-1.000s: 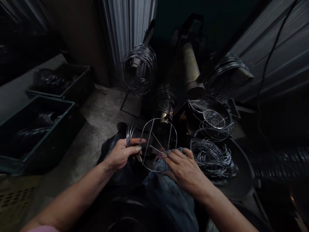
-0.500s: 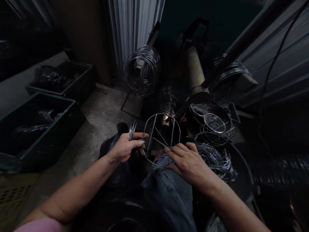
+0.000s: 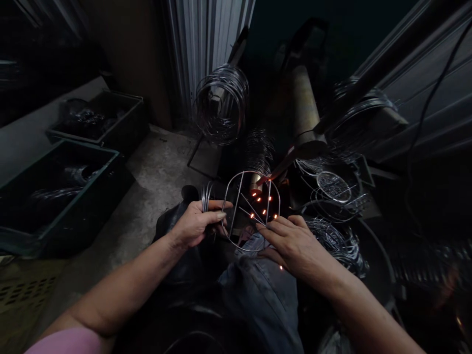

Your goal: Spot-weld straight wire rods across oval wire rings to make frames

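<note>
Between my hands is a round wire frame with two straight wires across it. My left hand is closed on its left rim, thumb on top, and a bundle of bent wire rings hangs over the same hand. With closed fingers my right hand grips the lower right rim; two loose wire rods stick out from its fingertips. The frame's upper right rim meets the tip of a welding electrode arm, where orange sparks scatter down toward my right hand.
Wire rings hang on a stand ahead, and more on a rack at right. A round table holds a heap of wire pieces. Two green bins and a yellow crate line the left.
Bright sparks have appeared at the electrode tip and are falling around the wire frame. Both hands keep the same grip; the whole view has shifted slightly.
</note>
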A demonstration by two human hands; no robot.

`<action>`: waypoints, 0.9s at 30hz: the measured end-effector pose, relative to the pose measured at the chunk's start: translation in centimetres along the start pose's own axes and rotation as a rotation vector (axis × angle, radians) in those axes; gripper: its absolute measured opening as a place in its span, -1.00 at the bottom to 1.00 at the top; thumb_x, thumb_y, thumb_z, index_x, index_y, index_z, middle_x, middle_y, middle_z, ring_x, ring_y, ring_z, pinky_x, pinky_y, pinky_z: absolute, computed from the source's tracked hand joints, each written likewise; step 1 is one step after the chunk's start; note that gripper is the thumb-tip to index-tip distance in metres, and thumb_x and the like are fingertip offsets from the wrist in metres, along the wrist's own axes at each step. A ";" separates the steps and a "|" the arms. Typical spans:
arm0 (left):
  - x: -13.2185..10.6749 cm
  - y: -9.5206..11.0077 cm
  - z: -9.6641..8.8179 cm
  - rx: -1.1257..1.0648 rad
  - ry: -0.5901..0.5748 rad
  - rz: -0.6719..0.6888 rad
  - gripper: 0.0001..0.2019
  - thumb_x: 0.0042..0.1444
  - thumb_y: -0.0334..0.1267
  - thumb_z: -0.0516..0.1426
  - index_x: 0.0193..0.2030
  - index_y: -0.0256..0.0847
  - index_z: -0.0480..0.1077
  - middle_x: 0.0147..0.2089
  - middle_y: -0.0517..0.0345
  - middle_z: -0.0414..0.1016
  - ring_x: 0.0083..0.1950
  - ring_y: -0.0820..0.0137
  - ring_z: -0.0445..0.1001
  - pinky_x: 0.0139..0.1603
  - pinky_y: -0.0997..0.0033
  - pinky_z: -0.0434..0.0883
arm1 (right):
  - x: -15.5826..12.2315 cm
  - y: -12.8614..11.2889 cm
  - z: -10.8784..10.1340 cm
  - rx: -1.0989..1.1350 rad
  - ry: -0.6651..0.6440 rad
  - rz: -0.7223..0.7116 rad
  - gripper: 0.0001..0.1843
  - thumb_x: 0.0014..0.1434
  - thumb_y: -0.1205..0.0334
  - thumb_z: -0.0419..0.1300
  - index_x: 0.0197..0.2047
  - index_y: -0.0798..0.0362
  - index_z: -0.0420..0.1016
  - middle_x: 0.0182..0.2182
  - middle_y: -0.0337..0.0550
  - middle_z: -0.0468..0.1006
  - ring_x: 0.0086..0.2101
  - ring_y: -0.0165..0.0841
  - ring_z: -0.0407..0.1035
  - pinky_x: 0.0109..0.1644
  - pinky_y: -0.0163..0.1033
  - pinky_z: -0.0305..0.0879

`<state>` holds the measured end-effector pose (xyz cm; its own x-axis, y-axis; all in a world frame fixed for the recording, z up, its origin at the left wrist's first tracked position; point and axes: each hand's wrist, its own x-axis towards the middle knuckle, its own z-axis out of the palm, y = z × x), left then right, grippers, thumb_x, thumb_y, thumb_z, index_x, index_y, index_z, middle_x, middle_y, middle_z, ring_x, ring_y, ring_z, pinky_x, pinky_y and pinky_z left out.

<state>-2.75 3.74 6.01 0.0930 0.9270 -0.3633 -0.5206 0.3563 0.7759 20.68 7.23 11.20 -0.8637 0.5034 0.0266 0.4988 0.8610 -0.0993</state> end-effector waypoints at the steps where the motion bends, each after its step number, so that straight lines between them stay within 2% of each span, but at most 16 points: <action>1: 0.0 -0.1 0.0 -0.011 0.008 -0.005 -0.69 -0.11 -0.35 0.22 -0.15 -0.32 0.45 -0.50 0.09 0.46 -0.53 0.42 0.43 -0.49 0.40 0.37 | -0.2 -0.1 -0.6 0.028 -0.009 -0.012 -0.61 0.12 0.15 0.16 0.02 0.07 0.34 -0.25 -0.11 0.48 -0.22 -0.31 0.30 -0.14 -0.15 0.05; 3: -0.1 -0.3 -0.2 -0.029 0.039 -0.005 -0.68 -0.07 -0.32 0.20 -0.12 -0.30 0.43 -0.48 0.10 0.45 -0.55 0.44 0.42 -0.54 0.47 0.32 | -0.2 -0.4 -2.0 0.093 -0.022 -0.044 -0.66 0.17 0.20 0.10 0.02 0.03 0.33 -0.25 -0.16 0.49 -0.25 -0.36 0.32 -0.14 -0.18 0.05; 5: -0.3 -0.8 -0.5 -0.046 0.091 0.003 -0.69 -0.03 -0.30 0.17 -0.09 -0.29 0.42 -0.46 0.10 0.45 -0.53 0.45 0.43 -0.56 0.52 0.28 | 0.7 -1.0 -3.2 0.092 0.028 -0.057 -0.71 0.22 0.26 0.00 0.01 0.03 0.35 -0.27 -0.15 0.50 -0.31 -0.40 0.33 -0.20 -0.21 0.06; 8: -0.7 -2.1 -0.9 -0.080 0.162 -0.010 -0.70 -0.02 -0.32 0.16 -0.09 -0.30 0.41 -0.40 0.08 0.45 -0.46 0.45 0.45 -0.53 0.54 0.27 | 4.4 -2.1 -3.6 -0.091 0.130 -0.093 -0.69 0.23 0.33 -0.07 0.00 0.12 0.36 -0.20 -0.07 0.49 -0.32 -0.34 0.32 -0.29 -0.18 0.02; 10: -1.2 -3.0 -1.0 -0.093 0.184 -0.038 -0.71 -0.03 -0.34 0.16 -0.11 -0.30 0.41 -0.38 0.07 0.45 -0.45 0.44 0.46 -0.54 0.55 0.25 | 7.7 -2.8 -2.9 -0.196 0.096 -0.182 -0.70 0.21 0.31 -0.03 -0.02 0.11 0.37 -0.17 -0.05 0.48 -0.29 -0.30 0.30 -0.30 -0.17 0.00; 13: -2.0 -3.9 -1.4 -0.119 0.175 -0.068 -0.74 -0.01 -0.25 0.16 -0.16 -0.29 0.43 -0.39 0.08 0.43 -0.45 0.40 0.46 -0.56 0.53 0.23 | 11.3 -3.5 -1.9 -0.243 -0.037 -0.293 -0.82 0.17 0.31 0.04 -0.26 0.10 0.47 -0.36 -0.10 0.52 -0.30 -0.30 0.28 -0.31 -0.18 -0.03; 16: -2.7 -3.9 -1.9 -0.167 0.161 -0.081 -0.65 0.04 -0.07 0.10 -0.16 -0.30 0.44 -0.38 0.05 0.45 -0.39 0.37 0.47 -0.51 0.51 0.27 | 10.9 -3.5 -1.9 -0.196 -0.057 -0.278 -0.85 0.11 0.34 0.08 -0.42 0.10 0.47 -0.49 -0.12 0.49 -0.35 -0.31 0.28 -0.31 -0.20 0.00; 17: -2.8 -3.7 -2.1 -0.177 0.157 -0.078 -0.61 0.05 -0.03 0.08 -0.15 -0.30 0.44 -0.37 0.03 0.46 -0.36 0.36 0.47 -0.48 0.50 0.29 | 9.9 -3.5 -1.9 -0.142 -0.014 -0.208 -0.85 0.11 0.35 0.08 -0.41 0.10 0.47 -0.49 -0.12 0.49 -0.36 -0.32 0.29 -0.31 -0.21 0.02; 19: -3.0 -3.1 -2.4 -0.190 0.140 -0.060 -0.53 0.04 0.04 0.06 -0.12 -0.33 0.44 -0.35 -0.01 0.47 -0.31 0.35 0.47 -0.42 0.48 0.33 | 7.2 -3.1 -1.6 0.068 0.141 0.045 -0.83 0.11 0.34 0.07 -0.33 0.09 0.49 -0.44 -0.12 0.51 -0.36 -0.34 0.33 -0.31 -0.25 0.09; 22: -2.9 -2.3 -2.1 -0.186 0.084 -0.035 -0.44 0.00 0.13 0.04 -0.13 -0.37 0.45 -0.36 -0.03 0.48 -0.33 0.33 0.46 -0.36 0.42 0.36 | 3.2 -2.3 0.4 0.638 0.396 0.521 -0.80 0.08 0.20 0.11 -0.26 0.07 0.50 -0.41 -0.15 0.53 -0.39 -0.36 0.37 -0.33 -0.29 0.20; 25: -2.5 -1.8 -1.3 -0.061 0.094 -0.023 -0.56 -0.08 -0.05 0.19 -0.13 -0.35 0.46 -0.45 0.07 0.46 -0.44 0.41 0.43 -0.39 0.43 0.35 | 1.1 -1.8 3.5 1.184 0.511 0.868 -0.71 -0.08 0.06 0.24 -0.34 0.10 0.50 -0.60 -0.23 0.46 -0.57 -0.40 0.32 -0.48 -0.30 0.19; 27: -2.1 -1.7 -0.6 0.049 0.126 -0.011 -0.61 -0.15 -0.24 0.26 -0.13 -0.33 0.46 -0.52 0.14 0.44 -0.49 0.47 0.40 -0.43 0.47 0.34 | 0.8 -1.7 5.1 1.357 0.592 0.984 -0.67 -0.15 0.02 0.29 -0.38 0.12 0.50 -0.66 -0.28 0.41 -0.62 -0.45 0.25 -0.53 -0.33 0.15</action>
<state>-2.55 1.10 5.14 -0.0109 0.9020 -0.4315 -0.4782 0.3743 0.7945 18.77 5.77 6.35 -0.0193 0.9672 -0.2532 0.0968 -0.2502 -0.9633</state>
